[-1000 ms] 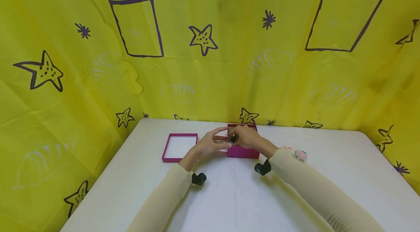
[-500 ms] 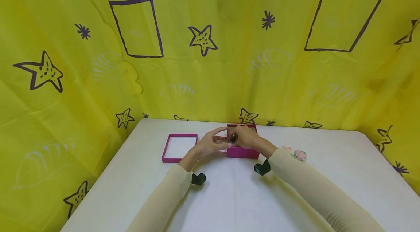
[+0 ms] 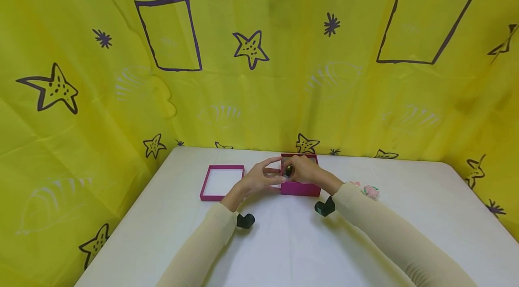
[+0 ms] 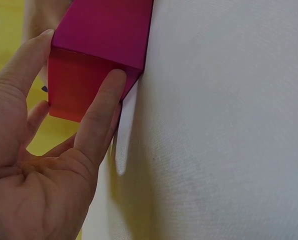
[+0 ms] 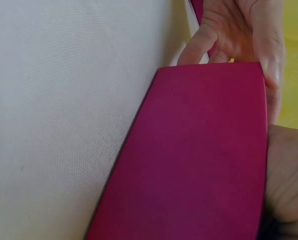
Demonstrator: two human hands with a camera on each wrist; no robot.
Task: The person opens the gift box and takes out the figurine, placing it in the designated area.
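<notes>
A magenta box (image 3: 300, 189) with no lid on it stands at the back of the white table. My left hand (image 3: 258, 178) is at its left end, fingers spread and nearly straight; in the left wrist view the thumb and fingertips of that hand (image 4: 44, 185) touch the box's end wall (image 4: 79, 82). My right hand (image 3: 304, 169) reaches over the rim into the box. Its fingers pinch a small dark thing with a bit of yellow (image 3: 289, 170), whose kind is too small to tell. In the right wrist view the box's long wall (image 5: 204, 150) hides the fingertips of this hand (image 5: 289, 175).
A shallow magenta lid (image 3: 212, 198) with a white inside lies left of the hands. Pink and green flower-like pieces (image 3: 371, 191) lie right of the box, partly behind the right sleeve. A yellow patterned curtain (image 3: 251, 97) hangs behind the table (image 3: 275, 251).
The dark thing between my right fingers has shifted very slightly. Both hands, the box and the lid stay in place.
</notes>
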